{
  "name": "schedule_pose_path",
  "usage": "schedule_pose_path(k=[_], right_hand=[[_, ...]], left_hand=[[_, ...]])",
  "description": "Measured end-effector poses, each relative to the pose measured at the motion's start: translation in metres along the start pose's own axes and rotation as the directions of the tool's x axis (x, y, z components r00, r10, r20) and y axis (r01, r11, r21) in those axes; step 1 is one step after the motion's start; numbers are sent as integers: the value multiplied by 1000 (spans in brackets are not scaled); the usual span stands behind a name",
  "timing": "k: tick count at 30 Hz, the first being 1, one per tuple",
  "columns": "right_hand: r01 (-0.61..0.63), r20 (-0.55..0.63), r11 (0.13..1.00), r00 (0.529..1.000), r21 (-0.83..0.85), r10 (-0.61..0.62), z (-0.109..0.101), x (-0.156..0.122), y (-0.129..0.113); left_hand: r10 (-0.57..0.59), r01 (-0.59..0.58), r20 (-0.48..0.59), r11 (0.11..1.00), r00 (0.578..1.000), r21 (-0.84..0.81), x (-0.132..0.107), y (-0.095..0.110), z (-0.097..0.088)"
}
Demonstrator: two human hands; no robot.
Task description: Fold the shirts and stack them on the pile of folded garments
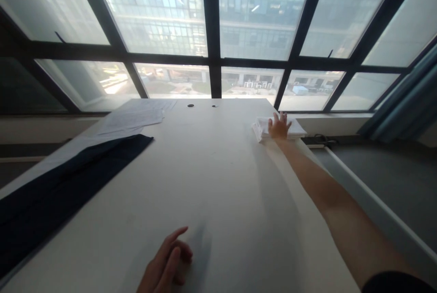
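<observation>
My right hand (279, 128) reaches far out with its fingers spread, lying on top of a stack of white sheets (296, 129) at the far right corner of the table. Whether the stack is paper or folded cloth I cannot tell. Low in the view, my left hand (170, 256) hovers over or rests on the white table (218, 179), its index finger stretched out and the others loosely curled. Nothing shows between its fingers.
Dark navy fabric (75, 174) lies along the table's left side. Beyond it are loose white papers (136, 115). Two small round fittings, one a dark-centred hole (190, 106), sit near the far edge. Large windows (252, 15) stand behind, with a blue-grey curtain (403, 101) at right.
</observation>
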State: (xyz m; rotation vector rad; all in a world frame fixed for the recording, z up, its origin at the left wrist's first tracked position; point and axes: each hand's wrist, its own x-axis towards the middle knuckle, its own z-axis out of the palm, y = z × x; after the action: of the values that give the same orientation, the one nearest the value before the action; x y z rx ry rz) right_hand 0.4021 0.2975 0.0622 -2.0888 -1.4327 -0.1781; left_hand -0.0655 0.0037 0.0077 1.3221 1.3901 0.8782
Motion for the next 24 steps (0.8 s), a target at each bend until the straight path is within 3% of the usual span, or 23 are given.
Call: schedule_pose_path(k=[1, 3, 7, 11, 18, 24], right_hand=[[72, -68, 996, 995, 44, -69, 1, -21, -5], [138, -58, 988, 989, 75, -134, 3, -68, -16], [217, 83, 938, 965, 270, -248, 3, -164, -29], [219, 208, 907, 929, 358, -307, -9, -237, -34], [209, 391, 948, 873, 238, -291, -30, -321, -58], [352, 378, 931, 852, 97, -362, -30, -357, -67]], left_hand=[[5, -5, 3, 1000, 1000, -3, 1, 1, 1], [16, -15, 16, 1000, 1000, -4, 2, 2, 3], [65, -66, 54, 998, 996, 15, 1, 6, 5], [139, -143, 89, 989, 986, 44, -2, 10, 7], [179, -191, 140, 979, 974, 77, -4, 6, 10], [223, -244, 173, 963, 959, 114, -7, 0, 12]])
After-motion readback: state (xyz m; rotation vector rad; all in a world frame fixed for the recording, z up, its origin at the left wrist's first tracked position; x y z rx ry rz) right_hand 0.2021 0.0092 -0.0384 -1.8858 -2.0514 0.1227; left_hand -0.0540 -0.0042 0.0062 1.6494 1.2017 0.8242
